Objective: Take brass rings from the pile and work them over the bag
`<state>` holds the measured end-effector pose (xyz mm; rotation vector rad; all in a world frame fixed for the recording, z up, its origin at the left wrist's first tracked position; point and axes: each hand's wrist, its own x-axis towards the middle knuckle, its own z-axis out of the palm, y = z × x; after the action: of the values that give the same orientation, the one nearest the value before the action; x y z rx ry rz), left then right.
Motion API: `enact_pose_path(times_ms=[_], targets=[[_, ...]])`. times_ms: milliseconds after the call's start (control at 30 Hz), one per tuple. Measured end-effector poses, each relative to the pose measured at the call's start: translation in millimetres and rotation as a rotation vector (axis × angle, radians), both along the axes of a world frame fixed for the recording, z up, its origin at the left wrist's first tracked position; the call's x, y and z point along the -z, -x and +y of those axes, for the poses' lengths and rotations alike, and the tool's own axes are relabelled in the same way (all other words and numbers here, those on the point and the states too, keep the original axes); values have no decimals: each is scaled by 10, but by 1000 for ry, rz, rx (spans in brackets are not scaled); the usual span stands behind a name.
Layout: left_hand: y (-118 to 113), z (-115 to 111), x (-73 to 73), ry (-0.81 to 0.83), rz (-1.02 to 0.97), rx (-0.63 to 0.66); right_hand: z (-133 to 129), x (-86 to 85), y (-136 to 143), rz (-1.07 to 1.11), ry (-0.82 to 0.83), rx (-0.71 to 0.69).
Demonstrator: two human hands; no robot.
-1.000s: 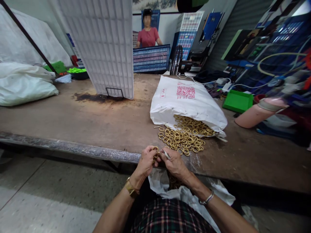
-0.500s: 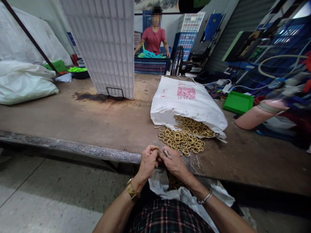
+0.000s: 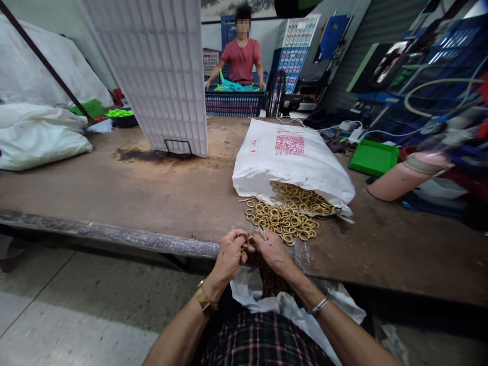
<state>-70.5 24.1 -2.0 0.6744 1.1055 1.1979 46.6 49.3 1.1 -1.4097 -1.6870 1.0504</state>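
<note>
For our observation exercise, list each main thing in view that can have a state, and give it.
Left hand: closed on gold rings
Right hand: closed on small tool
White bag: lying down, mouth open
Loose rings: heaped at its mouth
Crates: stacked
Green tray: open
Fan: running or off, unclear

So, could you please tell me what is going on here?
The person's left hand holds some gold-coloured rings; the right hand, close beside it, holds a small silvery object. More rings spill from a white printed sack onto the brown table. Beyond it, a co-worker in a red top stands at a blue plastic crate.
</note>
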Motion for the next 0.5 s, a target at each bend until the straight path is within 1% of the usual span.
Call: enact_pose_path(times_ms=[267,400,500], targets=[[-79,-22,-146,99,-99,-24,-16,92,-87,154,120,8],[-105,-34,-144,125,-117,-24,-33,149,-125,236,155,-3],[-126,-38,-127,174,-186,-25,-40,183,-178,262,158,-19]])
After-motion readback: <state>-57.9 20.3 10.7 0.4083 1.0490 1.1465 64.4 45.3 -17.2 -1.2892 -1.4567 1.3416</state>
